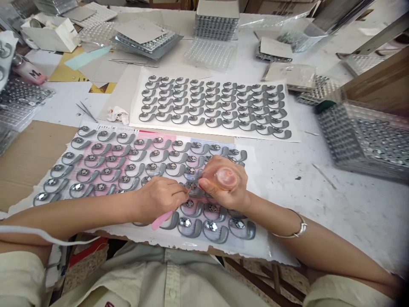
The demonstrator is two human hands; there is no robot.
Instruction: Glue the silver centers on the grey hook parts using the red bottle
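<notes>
My left hand (161, 198) is closed around a slim pink-handled tool (161, 220); its flat pink end sticks out below the palm and the thin tip is near the right hand. In my right hand (225, 192) a translucent squeeze bottle (226, 177) is gripped, its round base facing up and its nozzle hidden. Both hands are over a sheet (76, 170) covered in rows of grey curved pieces (153, 168), each with a shiny round stone setting. The hands meet at one piece (191, 186) right of the middle.
Behind lies a second white sheet (295, 134) with similar grey pieces. Dark tweezers (87, 111) and a crumpled tissue (118, 115) rest at left. Stacked clear trays (367, 136) stand at right, more trays (217, 25) at the back, and a pink bottle (29, 70) at far left.
</notes>
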